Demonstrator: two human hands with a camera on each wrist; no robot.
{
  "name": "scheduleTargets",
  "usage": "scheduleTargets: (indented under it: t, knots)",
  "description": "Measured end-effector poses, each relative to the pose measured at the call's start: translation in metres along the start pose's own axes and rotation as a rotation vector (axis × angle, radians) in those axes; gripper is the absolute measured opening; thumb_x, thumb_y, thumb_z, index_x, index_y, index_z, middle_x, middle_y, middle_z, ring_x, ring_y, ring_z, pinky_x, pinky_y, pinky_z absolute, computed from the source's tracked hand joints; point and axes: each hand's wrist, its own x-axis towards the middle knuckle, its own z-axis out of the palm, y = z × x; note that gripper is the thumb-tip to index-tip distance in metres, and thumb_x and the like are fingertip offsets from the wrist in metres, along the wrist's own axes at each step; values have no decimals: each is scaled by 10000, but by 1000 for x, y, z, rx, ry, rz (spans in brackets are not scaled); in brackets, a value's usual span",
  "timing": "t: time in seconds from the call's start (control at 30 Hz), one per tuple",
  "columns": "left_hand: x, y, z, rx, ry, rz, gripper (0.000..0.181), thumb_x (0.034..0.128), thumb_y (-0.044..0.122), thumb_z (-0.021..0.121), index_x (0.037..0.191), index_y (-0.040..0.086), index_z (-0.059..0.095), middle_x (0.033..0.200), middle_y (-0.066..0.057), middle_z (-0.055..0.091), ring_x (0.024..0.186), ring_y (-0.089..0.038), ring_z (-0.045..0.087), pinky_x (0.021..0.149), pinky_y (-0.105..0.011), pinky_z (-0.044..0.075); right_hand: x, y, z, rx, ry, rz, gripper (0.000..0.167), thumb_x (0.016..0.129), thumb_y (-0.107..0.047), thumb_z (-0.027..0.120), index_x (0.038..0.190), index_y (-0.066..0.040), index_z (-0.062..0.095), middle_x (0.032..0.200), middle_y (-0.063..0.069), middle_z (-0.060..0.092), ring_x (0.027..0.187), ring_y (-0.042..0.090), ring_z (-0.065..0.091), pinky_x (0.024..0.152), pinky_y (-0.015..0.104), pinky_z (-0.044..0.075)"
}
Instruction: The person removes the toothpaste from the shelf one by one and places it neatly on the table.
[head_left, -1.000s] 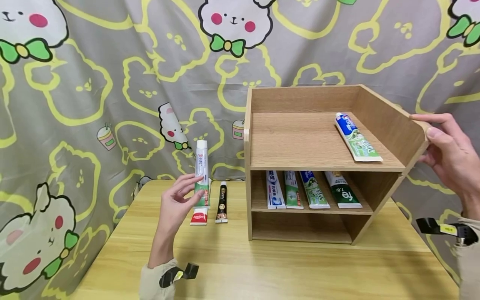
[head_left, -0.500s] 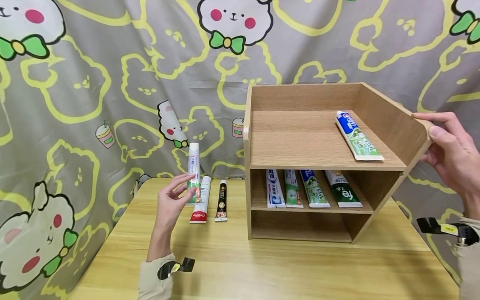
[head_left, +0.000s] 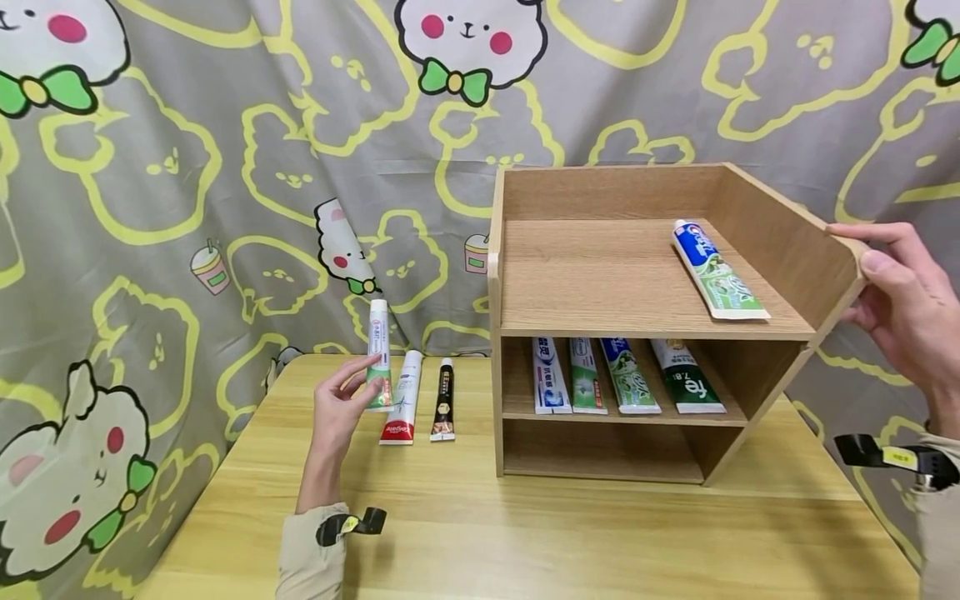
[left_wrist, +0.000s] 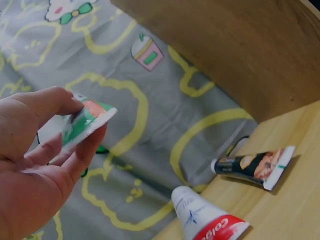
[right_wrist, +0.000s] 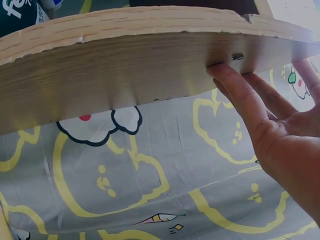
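The held tube [head_left: 378,337] is pinched between the thumb and fingers of the left hand [head_left: 335,408], lifted clear of the table [head_left: 465,533]. Its long axis is carried nearly upright in the head view, cap up, crimped end down. The shelf [head_left: 585,283] lies well to its right, and this sideways relation is judged to matter most. The tube is nearer the left hand by far; the right hand [head_left: 911,292] is stationed at the shelf's far side, fingers apart, their tips rested against the right wall. In all, 8 tubes are counted: 1 held; 2 on the table, the Colgate tube [head_left: 405,398] and the black tube [head_left: 444,400]; 1 on the top level, the top tube [head_left: 717,271]; and 4 on the middle level, namely the blue-white tube [head_left: 551,379], slim tube [head_left: 587,379], blue-green tube [head_left: 630,379] and dark tube [head_left: 688,379]. Of shelves, 1 is seen; of hands, 2.
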Motion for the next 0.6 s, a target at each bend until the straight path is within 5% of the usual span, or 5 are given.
scheduleTargets:
  t: [0.27,0.6]
  knots:
    - [3,-13,-9,-15,102,-88,369,905,-107,700,1271,-86,663,1246,-36,642,1007,-156,681,753,-223,595,-1,0,1,-32,-6,5,468,1043,76,251,1460,12,452,1353,136,464,927,191,651,624,260,612]
    - [4,-25,-22,28,105,-171,387,913,-69,722,1294,-77,653,1250,-14,626,939,-92,676,777,-225,590,-1,-1,3,-25,-37,2,479,1042,81,226,1466,6,436,1374,138,442,946,196,650,651,260,613]
